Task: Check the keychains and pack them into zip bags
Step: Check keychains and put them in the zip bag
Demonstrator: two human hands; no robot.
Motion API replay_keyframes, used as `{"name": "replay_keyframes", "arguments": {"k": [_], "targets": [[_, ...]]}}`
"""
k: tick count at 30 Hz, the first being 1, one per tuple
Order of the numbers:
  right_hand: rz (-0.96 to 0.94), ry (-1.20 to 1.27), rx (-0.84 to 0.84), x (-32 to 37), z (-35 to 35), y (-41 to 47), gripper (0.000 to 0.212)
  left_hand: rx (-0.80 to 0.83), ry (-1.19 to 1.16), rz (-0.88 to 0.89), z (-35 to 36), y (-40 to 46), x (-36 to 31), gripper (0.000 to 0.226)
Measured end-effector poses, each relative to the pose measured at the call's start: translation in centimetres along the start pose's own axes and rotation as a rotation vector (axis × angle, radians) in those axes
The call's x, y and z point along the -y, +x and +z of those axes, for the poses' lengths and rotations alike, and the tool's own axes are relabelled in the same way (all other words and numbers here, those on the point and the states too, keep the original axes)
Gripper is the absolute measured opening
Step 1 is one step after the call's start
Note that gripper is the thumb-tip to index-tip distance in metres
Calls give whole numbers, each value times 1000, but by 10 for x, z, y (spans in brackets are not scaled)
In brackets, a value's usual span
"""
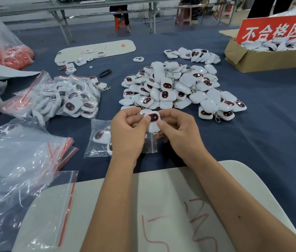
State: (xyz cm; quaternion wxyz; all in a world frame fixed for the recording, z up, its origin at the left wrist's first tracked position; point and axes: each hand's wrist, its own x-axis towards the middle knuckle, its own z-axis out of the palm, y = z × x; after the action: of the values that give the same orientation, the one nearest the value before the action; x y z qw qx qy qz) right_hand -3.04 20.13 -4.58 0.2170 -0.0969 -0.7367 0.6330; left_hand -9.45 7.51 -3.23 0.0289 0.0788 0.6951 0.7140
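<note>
Both my hands hold one white keychain [153, 120] with a dark, red-rimmed face above the blue table. My left hand [128, 132] pinches its left side and my right hand [177, 130] pinches its right side; its metal clasp hangs below, mostly hidden. Under my hands lies a clear zip bag [98, 140] with keychains inside. A big pile of loose keychains [180, 88] sits just beyond my hands. Filled zip bags [67, 99] lie to the left.
A stack of empty zip bags [25, 151] with red seals lies at the near left. A cardboard box [263, 59] with a red sign holds keychains at the far right. A white board [170, 206] with red writing lies under my forearms. Another white board [96, 50] lies beyond.
</note>
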Motion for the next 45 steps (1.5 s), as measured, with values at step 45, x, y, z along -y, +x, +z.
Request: {"name": "replay_keyframes", "arguments": {"k": [45], "targets": [[-327, -1191, 404, 3, 67, 117, 43, -445, -66, 24, -10, 11, -5, 13]]}}
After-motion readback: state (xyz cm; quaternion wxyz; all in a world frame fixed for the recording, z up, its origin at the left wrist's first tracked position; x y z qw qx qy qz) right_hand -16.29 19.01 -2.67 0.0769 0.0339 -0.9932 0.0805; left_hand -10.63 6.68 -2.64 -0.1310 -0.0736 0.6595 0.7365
